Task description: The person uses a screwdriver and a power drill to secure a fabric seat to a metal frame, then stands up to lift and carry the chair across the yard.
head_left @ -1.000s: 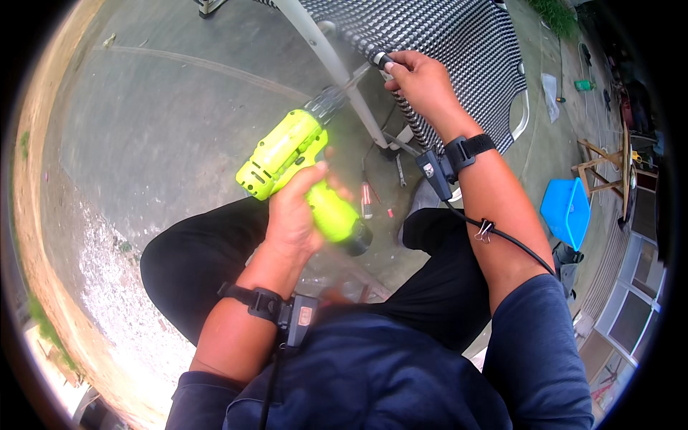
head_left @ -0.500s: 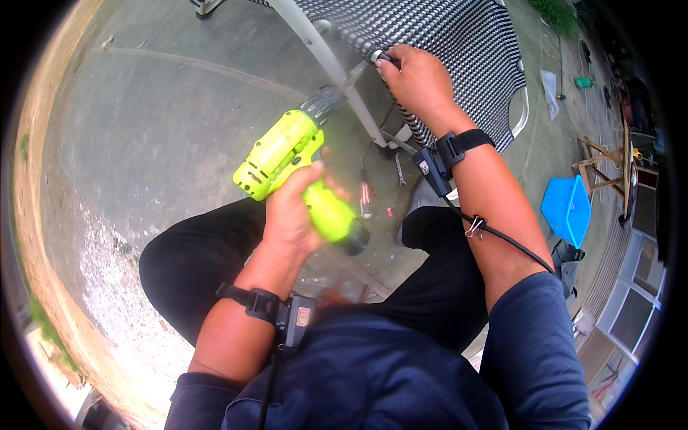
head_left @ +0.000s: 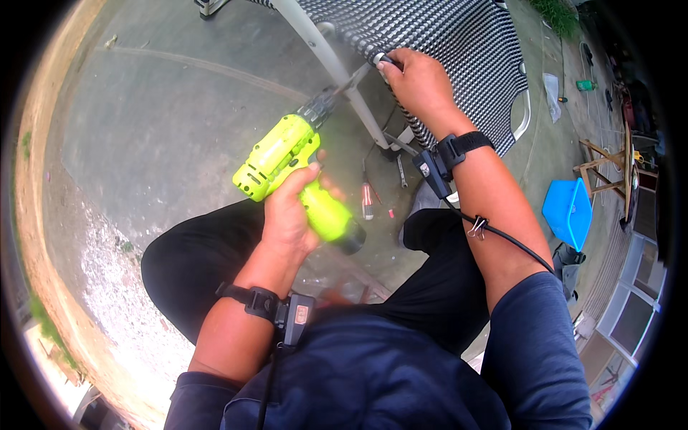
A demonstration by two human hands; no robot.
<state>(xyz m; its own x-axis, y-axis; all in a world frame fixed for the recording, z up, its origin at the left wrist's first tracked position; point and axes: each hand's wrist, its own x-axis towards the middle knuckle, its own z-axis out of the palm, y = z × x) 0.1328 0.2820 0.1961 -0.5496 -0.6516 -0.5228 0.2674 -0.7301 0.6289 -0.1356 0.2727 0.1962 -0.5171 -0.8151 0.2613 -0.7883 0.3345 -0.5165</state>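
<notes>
1. While the person is crouching over it, the concrete floor is filling the upper left and middle of the frame, grey and stained pale toward the lower left.
2. Across the top centre, the woven black-and-white chair is lying with its pale metal frame tube slanting down toward the middle of the frame.
3. At the right edge, a blue plastic bin is sitting beside a small wooden stand, well apart from the hands.
4. Just left of centre, the yellow-green cordless drill is pointing up and right, its dark chuck and bit reaching toward the chair's weave at the top centre.
5. Below it, the left hand is gripping the drill's handle, fingers wrapped tight around it.
6. At the top centre, the right hand is resting on the chair, its fingers pinching a small dark fitting against the weave right where the bit is meeting it.
7. Between the knees, a red-handled tool is lying on the floor.
</notes>
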